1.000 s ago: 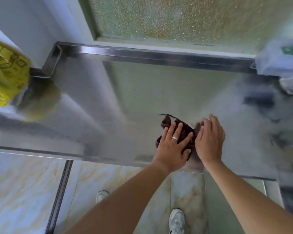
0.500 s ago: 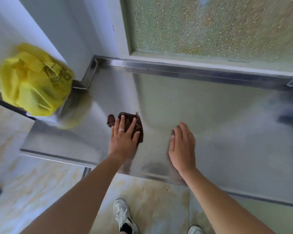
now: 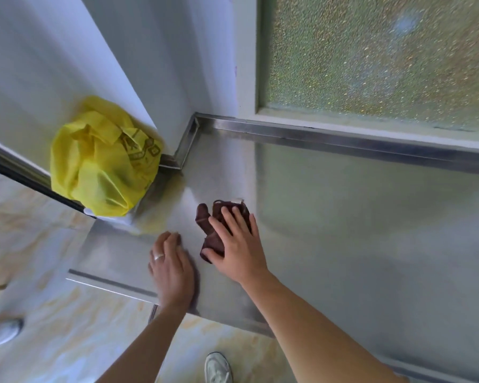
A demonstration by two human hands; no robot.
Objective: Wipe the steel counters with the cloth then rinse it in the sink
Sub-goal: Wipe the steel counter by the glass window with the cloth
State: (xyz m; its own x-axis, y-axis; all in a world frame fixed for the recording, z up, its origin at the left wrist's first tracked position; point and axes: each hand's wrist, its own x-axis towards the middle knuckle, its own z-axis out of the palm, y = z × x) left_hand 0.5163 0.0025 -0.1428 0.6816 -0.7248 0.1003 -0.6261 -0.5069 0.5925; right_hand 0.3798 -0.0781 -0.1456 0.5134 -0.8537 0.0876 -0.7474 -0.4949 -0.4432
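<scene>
Head view: Your right hand (image 3: 239, 244) lies flat, fingers extended, pressing on the crumpled dark brown cloth (image 3: 211, 225). The cloth rests on the brushed steel surface (image 3: 343, 230) near its left end, between the front edge and the rear upstand. Your left hand (image 3: 172, 268), which wears a ring, lies palm down with fingers straight on the bare steel near the front-left corner, just beside the cloth and not touching it; it holds nothing. A yellow plastic bag (image 3: 103, 158) stands at the left edge of the surface, near the rear-left corner. A frosted glass window (image 3: 379, 56) runs above the rear edge. A white shoe (image 3: 217, 367) stands on the marbled tile floor (image 3: 53, 341) below the front edge.
</scene>
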